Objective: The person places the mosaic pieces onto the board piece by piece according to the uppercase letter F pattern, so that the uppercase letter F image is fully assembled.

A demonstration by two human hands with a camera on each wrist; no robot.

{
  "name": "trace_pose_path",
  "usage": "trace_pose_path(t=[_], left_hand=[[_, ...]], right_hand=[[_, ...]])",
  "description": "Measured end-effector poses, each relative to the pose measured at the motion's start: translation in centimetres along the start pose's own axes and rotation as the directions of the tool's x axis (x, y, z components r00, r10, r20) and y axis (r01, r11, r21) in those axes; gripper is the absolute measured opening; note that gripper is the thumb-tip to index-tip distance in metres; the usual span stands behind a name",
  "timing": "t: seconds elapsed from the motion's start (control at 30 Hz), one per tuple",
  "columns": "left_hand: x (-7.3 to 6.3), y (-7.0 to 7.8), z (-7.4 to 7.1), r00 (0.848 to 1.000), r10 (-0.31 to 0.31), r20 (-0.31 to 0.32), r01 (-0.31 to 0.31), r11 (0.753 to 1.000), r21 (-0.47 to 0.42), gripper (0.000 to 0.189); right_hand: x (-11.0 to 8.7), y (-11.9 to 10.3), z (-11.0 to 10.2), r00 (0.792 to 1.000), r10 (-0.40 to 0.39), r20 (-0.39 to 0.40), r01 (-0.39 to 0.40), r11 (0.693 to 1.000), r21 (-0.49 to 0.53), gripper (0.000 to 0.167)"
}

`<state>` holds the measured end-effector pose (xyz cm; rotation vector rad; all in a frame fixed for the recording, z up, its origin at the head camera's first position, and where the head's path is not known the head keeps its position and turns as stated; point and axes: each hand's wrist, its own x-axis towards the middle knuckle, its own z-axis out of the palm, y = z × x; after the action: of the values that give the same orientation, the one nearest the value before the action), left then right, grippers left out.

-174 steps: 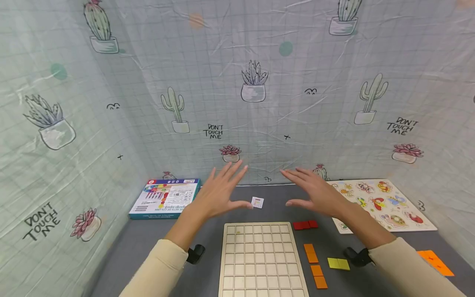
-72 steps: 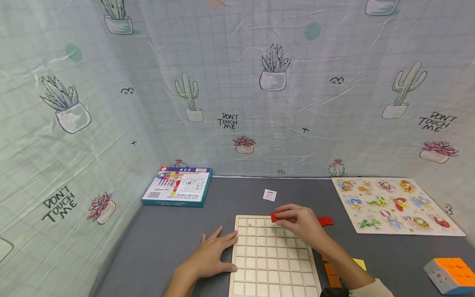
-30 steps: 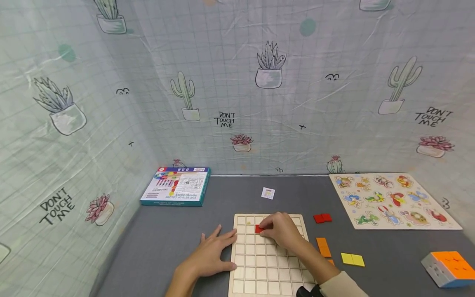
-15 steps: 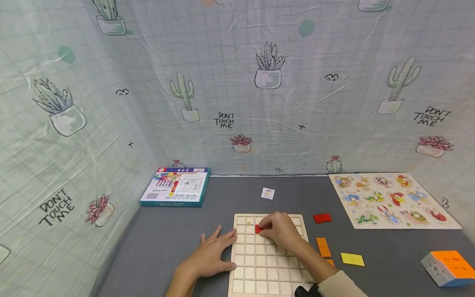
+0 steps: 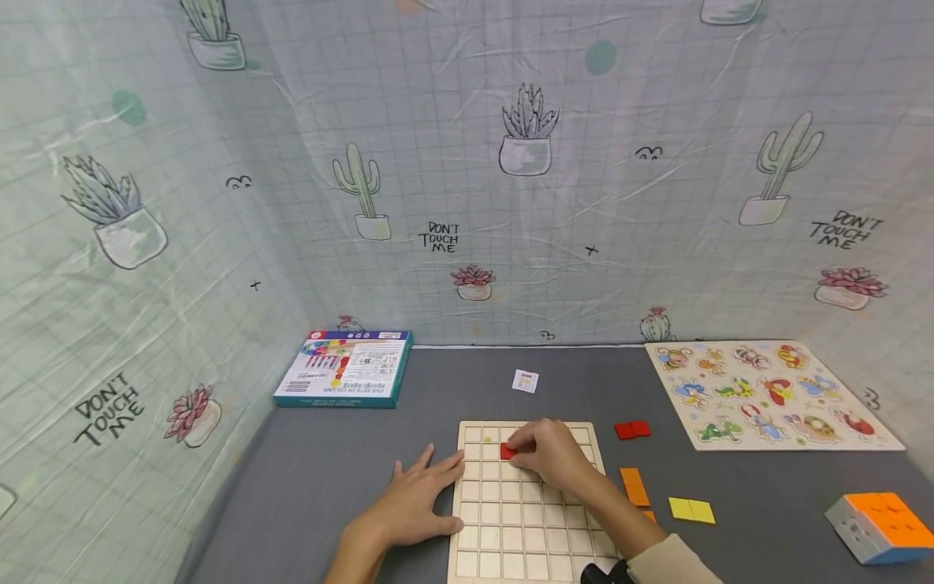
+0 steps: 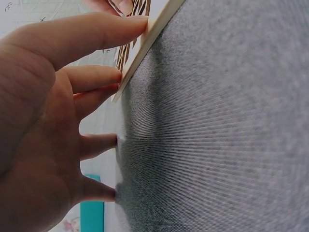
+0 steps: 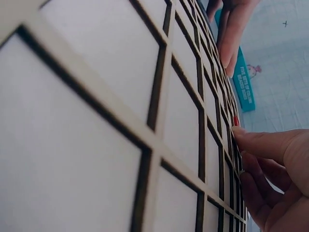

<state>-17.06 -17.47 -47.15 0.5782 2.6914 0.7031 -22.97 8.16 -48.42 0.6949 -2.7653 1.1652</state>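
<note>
A pale wooden grid board (image 5: 503, 515) lies on the grey table. My left hand (image 5: 409, 503) rests at its left edge with fingers spread; in the left wrist view, the thumb and a finger of that hand (image 6: 48, 111) touch the rim while other fingertips meet the table. Over the board's upper part, my right hand (image 5: 550, 454) pinches a red square tile (image 5: 507, 451), which sits at a cell in the second row from the far edge. In the right wrist view only a sliver of the red tile (image 7: 235, 121) shows beside the right thumb (image 7: 260, 145).
Right of the board lie red tiles (image 5: 631, 430), orange tiles (image 5: 634, 487) partly behind my forearm, and yellow tiles (image 5: 691, 510). Farther out are a puzzle cube (image 5: 879, 527) and an insect picture board (image 5: 773, 397). A box (image 5: 346, 369) and a small printed card (image 5: 525, 381) lie at the back.
From open hands above the table, the left came down to the board's edge. The right took a red tile and brought it onto the grid. Over the last second both hands hold nearly still.
</note>
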Motion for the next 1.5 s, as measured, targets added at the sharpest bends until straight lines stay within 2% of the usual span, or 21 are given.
trace_pose_path(t=[0.2, 0.4, 0.57, 0.67, 0.9, 1.07, 1.23, 1.37, 1.5], left_hand=[[-0.1, 0.0, 0.0, 1.0, -0.003, -0.003, 0.003, 1.0, 0.015, 0.08], [-0.1, 0.2, -0.2, 1.0, -0.007, 0.001, 0.007, 1.0, 0.022, 0.08], [0.0, 0.1, -0.1, 1.0, -0.002, 0.004, 0.002, 1.0, 0.021, 0.08], [0.0, -0.1, 0.0, 1.0, 0.004, 0.005, -0.004, 1.0, 0.005, 0.079], [-0.1, -0.4, 0.0, 1.0, 0.015, -0.001, -0.015, 1.0, -0.013, 0.079], [-0.1, -0.5, -0.1, 1.0, 0.021, 0.01, -0.02, 1.0, -0.015, 0.079], [-0.1, -0.4, -0.1, 1.0, 0.018, 0.011, -0.018, 1.0, -0.017, 0.08], [-0.2, -0.4, -0.1, 1.0, 0.018, 0.013, -0.018, 1.0, -0.016, 0.079], [-0.2, -0.5, -0.1, 1.0, 0.021, 0.012, -0.021, 1.0, -0.015, 0.079]], right_hand=[[0.1, 0.0, -0.2, 1.0, -0.002, 0.029, 0.001, 1.0, 0.024, 0.019], [0.0, 0.3, -0.9, 0.995, -0.01, 0.1, 0.003, 0.998, 0.066, 0.022], [0.0, 0.8, -3.0, 0.987, -0.019, 0.159, -0.012, 0.981, 0.191, 0.028], [-0.2, 1.1, -4.9, 0.987, -0.016, 0.161, -0.019, 0.977, 0.213, 0.032], [-1.1, 2.8, -10.2, 0.998, -0.019, 0.068, 0.01, 0.991, 0.13, 0.027], [-2.2, 4.6, -12.8, 0.999, 0.033, -0.012, -0.032, 0.995, 0.09, 0.026], [-3.2, 6.9, -13.8, 0.994, 0.104, -0.019, -0.103, 0.994, 0.037, 0.03], [-3.8, 8.7, -13.7, 0.986, 0.163, 0.036, -0.161, 0.986, -0.047, 0.034], [-4.2, 10.1, -13.3, 0.978, 0.193, 0.078, -0.183, 0.975, -0.123, 0.035]])
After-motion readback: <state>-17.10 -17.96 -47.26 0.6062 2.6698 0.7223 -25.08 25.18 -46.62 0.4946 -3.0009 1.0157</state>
